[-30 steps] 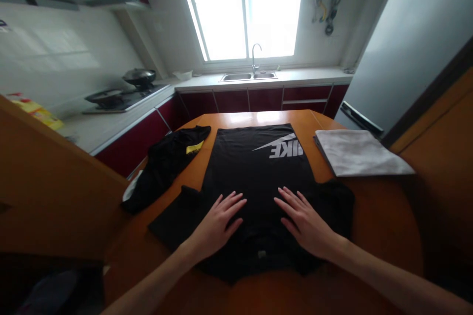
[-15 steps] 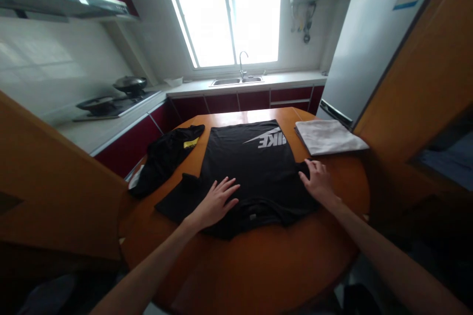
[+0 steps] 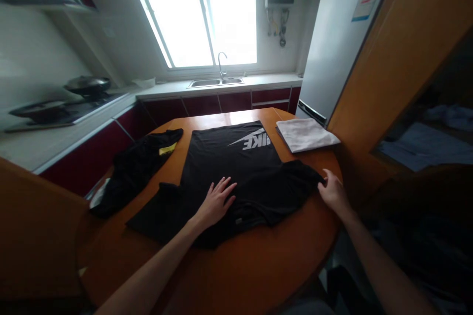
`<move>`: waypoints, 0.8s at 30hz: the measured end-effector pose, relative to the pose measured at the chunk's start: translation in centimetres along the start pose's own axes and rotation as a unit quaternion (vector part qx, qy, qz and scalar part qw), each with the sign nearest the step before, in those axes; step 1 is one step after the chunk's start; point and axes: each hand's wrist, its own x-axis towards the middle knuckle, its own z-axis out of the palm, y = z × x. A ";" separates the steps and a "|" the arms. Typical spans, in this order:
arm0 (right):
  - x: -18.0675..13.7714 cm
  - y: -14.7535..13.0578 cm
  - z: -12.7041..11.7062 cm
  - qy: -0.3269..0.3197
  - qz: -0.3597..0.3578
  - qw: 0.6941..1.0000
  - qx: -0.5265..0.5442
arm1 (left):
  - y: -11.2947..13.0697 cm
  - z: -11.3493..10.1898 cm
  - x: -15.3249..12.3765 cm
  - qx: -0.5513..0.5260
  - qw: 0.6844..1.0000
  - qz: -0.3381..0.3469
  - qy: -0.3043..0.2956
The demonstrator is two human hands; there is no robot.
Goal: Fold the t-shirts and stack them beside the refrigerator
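A black T-shirt (image 3: 229,157) with a white Nike print lies spread on a wooden table (image 3: 251,266), its neckline toward me. My left hand (image 3: 217,203) rests flat on the shirt near the collar, fingers spread. At the right, my right hand (image 3: 332,191) pinches the end of the shirt's sleeve between thumb and fingers, and that sleeve is stretched outward. The left sleeve lies partly folded over itself.
A crumpled black garment (image 3: 138,167) with a yellow patch lies on the table's left side. Folded white cloth (image 3: 306,135) sits at the back right. Beyond are a counter with a sink (image 3: 214,82), a stove with pans (image 3: 86,86) and a fridge (image 3: 328,54).
My right hand has moved outward to the right, pulling the shirt's sleeve out straight. My left hand stays flat on the shirt. The view has turned a little to the right.
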 end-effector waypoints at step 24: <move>-1.4 -15.5 6.5 -0.223 -0.336 0.914 -0.037 | 1.9 -0.7 -0.3 -0.004 1.000 0.022 -0.020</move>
